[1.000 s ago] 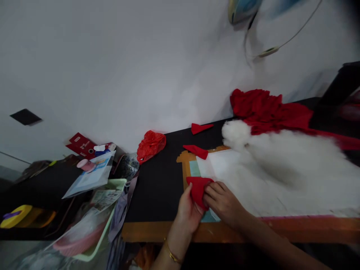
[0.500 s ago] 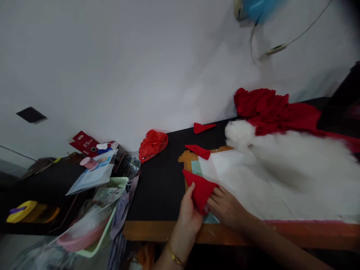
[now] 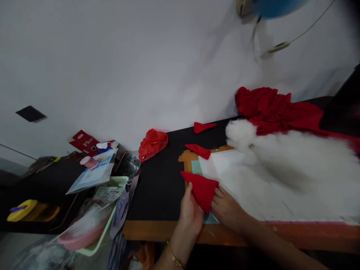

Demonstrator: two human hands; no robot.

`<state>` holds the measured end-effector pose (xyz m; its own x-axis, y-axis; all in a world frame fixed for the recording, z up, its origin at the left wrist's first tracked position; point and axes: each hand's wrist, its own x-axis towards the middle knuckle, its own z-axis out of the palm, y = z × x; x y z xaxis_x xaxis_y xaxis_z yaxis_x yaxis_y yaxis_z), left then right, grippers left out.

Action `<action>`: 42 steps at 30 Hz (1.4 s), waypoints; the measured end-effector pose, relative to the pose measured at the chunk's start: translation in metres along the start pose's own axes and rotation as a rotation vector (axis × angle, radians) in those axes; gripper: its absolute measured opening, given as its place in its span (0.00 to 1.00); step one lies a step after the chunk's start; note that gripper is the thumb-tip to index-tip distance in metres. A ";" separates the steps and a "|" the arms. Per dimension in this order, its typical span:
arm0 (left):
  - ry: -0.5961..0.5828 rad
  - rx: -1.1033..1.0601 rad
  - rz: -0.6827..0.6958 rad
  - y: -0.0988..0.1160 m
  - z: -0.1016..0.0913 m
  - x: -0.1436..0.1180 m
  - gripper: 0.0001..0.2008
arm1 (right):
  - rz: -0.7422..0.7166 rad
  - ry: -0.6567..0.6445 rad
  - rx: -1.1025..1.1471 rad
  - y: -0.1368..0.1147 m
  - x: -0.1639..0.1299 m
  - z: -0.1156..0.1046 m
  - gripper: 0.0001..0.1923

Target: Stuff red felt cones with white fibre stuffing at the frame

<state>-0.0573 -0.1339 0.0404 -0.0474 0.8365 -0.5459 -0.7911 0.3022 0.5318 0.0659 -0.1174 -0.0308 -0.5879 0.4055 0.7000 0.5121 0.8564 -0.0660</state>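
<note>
A red cloth cone (image 3: pixel 201 189) is held between my hands above the near edge of the table, its point toward the upper left. My left hand (image 3: pixel 191 212) grips it from below, thumb on its near face. At the wide right end is my right hand (image 3: pixel 226 206), its fingers closed at the rim; the fingertips are hidden by the cloth, and I cannot tell how far inside they reach. Just beyond lies a second red cone (image 3: pixel 198 151), and a third red cone (image 3: pixel 204 127) rests farther back. A heap of white stuffing (image 3: pixel 303 165) covers the right side.
Crumpled red fabric (image 3: pixel 270 108) lies behind the stuffing. A red plastic bag (image 3: pixel 153 144) sits at the table's back left. Left of the black tabletop (image 3: pixel 157 187) stands a pale green basket (image 3: pixel 98 243) with a pink basket (image 3: pixel 75 238) inside. A cord with a switch (image 3: pixel 278 47) hangs against the wall.
The red cone in my hands has turned slightly, its wide face now showing more fully. Both hands stay in nearly the same place.
</note>
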 end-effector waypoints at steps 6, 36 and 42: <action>0.042 0.049 0.036 0.003 0.002 -0.001 0.20 | 0.114 -0.103 0.115 -0.003 0.001 -0.001 0.21; 0.120 0.009 0.036 0.014 -0.011 0.019 0.12 | 0.213 0.007 0.210 -0.036 -0.003 0.007 0.17; 0.027 -0.024 -0.088 0.016 -0.011 0.020 0.18 | 0.298 0.188 0.386 -0.022 0.011 -0.038 0.20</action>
<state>-0.0776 -0.1170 0.0310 0.0070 0.7944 -0.6073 -0.8075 0.3627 0.4652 0.0715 -0.1439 0.0052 -0.3111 0.6157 0.7240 0.3510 0.7823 -0.5145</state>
